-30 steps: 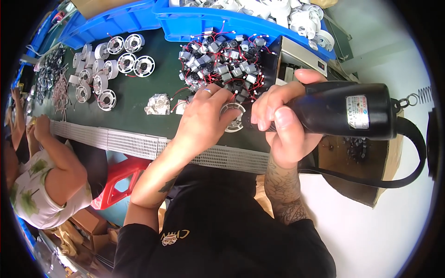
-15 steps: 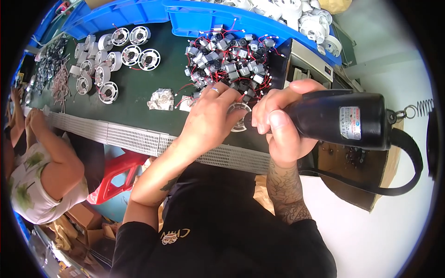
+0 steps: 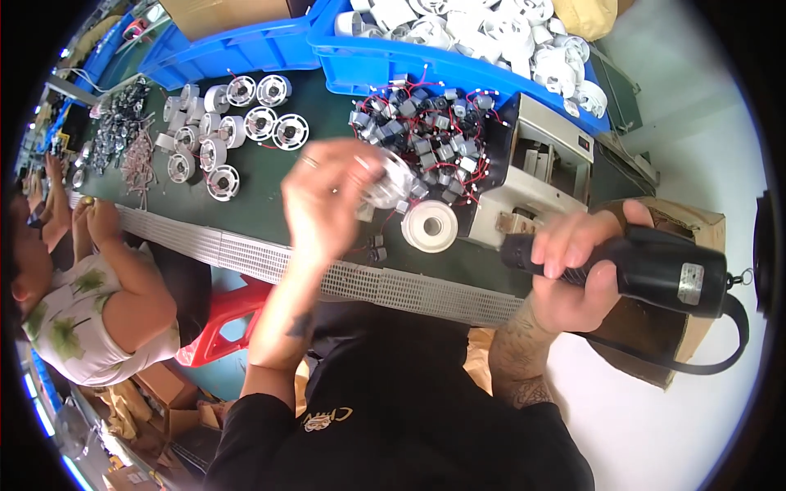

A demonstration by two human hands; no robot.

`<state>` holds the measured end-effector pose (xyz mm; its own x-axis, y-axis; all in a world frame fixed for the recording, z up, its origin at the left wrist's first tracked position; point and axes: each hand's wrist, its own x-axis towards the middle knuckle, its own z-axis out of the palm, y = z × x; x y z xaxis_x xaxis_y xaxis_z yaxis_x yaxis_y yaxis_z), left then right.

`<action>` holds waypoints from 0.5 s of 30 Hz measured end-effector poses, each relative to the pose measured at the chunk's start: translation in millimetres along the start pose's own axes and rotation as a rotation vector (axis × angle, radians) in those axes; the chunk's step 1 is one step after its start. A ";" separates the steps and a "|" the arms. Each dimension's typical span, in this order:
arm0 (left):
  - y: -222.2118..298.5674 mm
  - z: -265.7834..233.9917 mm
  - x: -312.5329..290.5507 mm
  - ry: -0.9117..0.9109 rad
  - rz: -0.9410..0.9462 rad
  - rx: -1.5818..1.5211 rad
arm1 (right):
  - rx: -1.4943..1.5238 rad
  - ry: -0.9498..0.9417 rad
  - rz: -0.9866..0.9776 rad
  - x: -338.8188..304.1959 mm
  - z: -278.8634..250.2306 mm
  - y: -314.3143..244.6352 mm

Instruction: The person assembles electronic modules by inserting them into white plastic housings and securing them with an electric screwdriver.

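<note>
My left hand (image 3: pixel 321 192) is raised over the bench, its fingers closed on a round white plastic housing (image 3: pixel 388 180), which is smeared by motion. A black electric screwdriver (image 3: pixel 647 270) lies in the grip of my right hand (image 3: pixel 577 266). Its nose points left over the bench edge and touches no part. Between the hands, a round white fixture (image 3: pixel 430 226) with a hole in its middle stands on the green bench. Just behind it is a heap of small grey motors (image 3: pixel 426 147) with red wires.
Several white housings with motors (image 3: pixel 223 182) stand at the back left. Blue bins (image 3: pixel 393 69) line the back, one full of white parts (image 3: pixel 467 29). A beige machine (image 3: pixel 540 164) stands right of the motors. A co-worker (image 3: pixel 98 315) sits at the left.
The screwdriver has come away from the housing, to the right and nearer me. My left hand has lifted the housing off leftward, uncovering the round fixture. The whole view has shifted somewhat.
</note>
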<state>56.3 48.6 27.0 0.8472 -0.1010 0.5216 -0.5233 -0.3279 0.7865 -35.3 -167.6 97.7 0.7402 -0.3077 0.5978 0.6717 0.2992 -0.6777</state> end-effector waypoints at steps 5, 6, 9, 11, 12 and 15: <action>-90.0 -76.8 89.0 0.370 -0.086 0.576 | -0.082 0.085 0.018 -15.0 -13.3 -6.8; -115.6 -94.1 102.6 0.418 -0.032 0.654 | -0.078 0.091 0.022 -19.2 -14.0 -7.7; -113.4 -101.6 136.9 0.352 0.055 0.835 | -0.076 0.118 0.020 -29.2 -19.8 -9.3; -93.9 -76.0 155.7 0.368 0.198 0.748 | -0.105 0.149 0.052 -33.0 -18.6 -9.0; -75.1 -64.1 164.6 0.243 0.164 0.699 | -0.106 0.152 0.062 -33.5 -16.3 -10.6; -58.2 -21.9 186.6 0.012 0.149 0.775 | -0.242 0.053 0.055 -32.5 -8.0 -12.2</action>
<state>242.8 69.3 85.8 0.7702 -0.1866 0.6100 -0.4141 -0.8736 0.2556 -67.8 -168.5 83.1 0.7686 -0.3461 0.5379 0.5988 0.0937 -0.7954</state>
